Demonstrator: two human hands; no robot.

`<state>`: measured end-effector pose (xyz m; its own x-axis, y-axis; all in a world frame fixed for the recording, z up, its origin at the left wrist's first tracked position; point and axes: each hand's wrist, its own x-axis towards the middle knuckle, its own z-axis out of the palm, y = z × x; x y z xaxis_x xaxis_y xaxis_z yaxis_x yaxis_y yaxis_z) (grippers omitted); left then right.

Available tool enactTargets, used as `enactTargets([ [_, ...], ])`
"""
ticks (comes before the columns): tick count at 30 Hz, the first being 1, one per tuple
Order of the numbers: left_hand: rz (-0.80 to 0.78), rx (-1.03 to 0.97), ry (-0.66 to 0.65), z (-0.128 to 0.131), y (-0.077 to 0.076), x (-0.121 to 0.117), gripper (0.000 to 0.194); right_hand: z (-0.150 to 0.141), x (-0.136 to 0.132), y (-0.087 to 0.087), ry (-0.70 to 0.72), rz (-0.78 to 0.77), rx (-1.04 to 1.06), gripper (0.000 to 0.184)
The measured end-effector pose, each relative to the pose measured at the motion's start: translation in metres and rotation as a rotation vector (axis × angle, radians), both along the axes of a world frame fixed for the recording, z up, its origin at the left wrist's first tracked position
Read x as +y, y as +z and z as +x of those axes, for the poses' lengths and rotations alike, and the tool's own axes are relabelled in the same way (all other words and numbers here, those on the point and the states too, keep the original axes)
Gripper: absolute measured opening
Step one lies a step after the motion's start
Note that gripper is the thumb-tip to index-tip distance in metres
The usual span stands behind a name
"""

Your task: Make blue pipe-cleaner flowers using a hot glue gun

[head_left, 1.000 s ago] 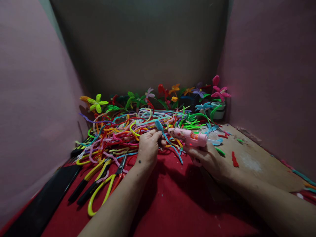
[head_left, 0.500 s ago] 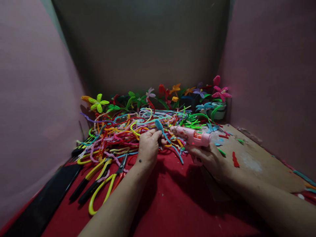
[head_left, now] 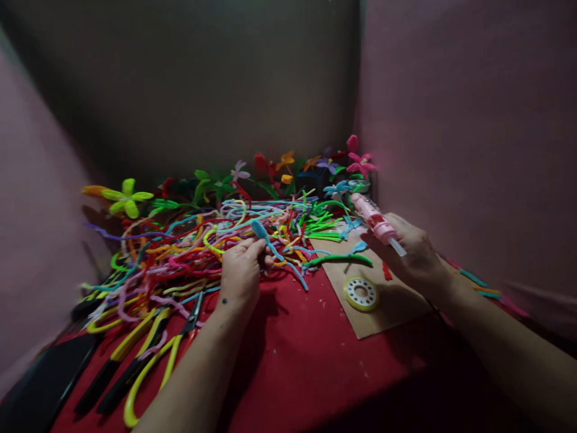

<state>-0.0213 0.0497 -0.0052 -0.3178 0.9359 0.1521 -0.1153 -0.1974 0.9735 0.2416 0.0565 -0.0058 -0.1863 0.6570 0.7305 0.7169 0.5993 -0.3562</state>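
Between the thumb and fingers of my left hand is a blue pipe-cleaner petal with a thin stem trailing down to the right. My right hand is wrapped round a pink hot glue gun, held apart from the petal over the cardboard. A clear glue stick pokes out of the gun's rear. A tangle of coloured pipe cleaners lies behind and left of my left hand. Below the right hand, a roll of tape rests on the cardboard sheet.
Yellow-handled scissors and yellow-and-black pliers lie left of my forearm on the red cloth. Pipe-cleaner flowers, among them a yellow-green one and a pink one, stand along the back wall. A black flat object sits far left.
The glue gun has moved right, away from the petal, and turned its nozzle up and away. My view has swung to the right, and the tape roll now shows. The left hand keeps its grip.
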Motion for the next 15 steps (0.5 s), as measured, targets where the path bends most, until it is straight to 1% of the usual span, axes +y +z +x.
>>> enactTargets([
  [1,-0.001,-0.011,-0.007,0.0,0.0,0.001,0.015,0.016,-0.002,-0.003,-0.067,-0.017,-0.069,0.016],
  [3,-0.003,-0.002,-0.023,0.0,0.001,0.001,0.016,0.045,-0.008,-0.01,-0.217,-0.13,-0.175,0.019],
  [5,-0.009,0.011,-0.025,0.001,0.001,0.0,0.016,0.068,-0.014,-0.019,-0.272,-0.282,-0.289,0.027],
  [7,-0.018,0.022,-0.019,0.003,0.002,-0.001,0.016,0.081,-0.017,-0.028,-0.324,-0.409,-0.378,0.035],
  [9,-0.029,0.038,-0.01,0.006,0.003,-0.003,0.016,0.089,-0.017,-0.034,-0.364,-0.482,-0.438,0.043],
  [11,-0.034,0.054,0.002,0.007,0.003,-0.004,0.015,0.091,-0.014,-0.035,-0.368,-0.521,-0.479,0.049],
  [13,-0.04,0.058,-0.002,0.008,0.002,-0.004,0.015,0.089,-0.01,-0.031,-0.376,-0.521,-0.509,0.047],
  [15,-0.05,0.055,-0.01,0.008,0.001,-0.004,0.015,0.083,-0.006,-0.023,-0.429,-0.454,-0.509,0.038],
])
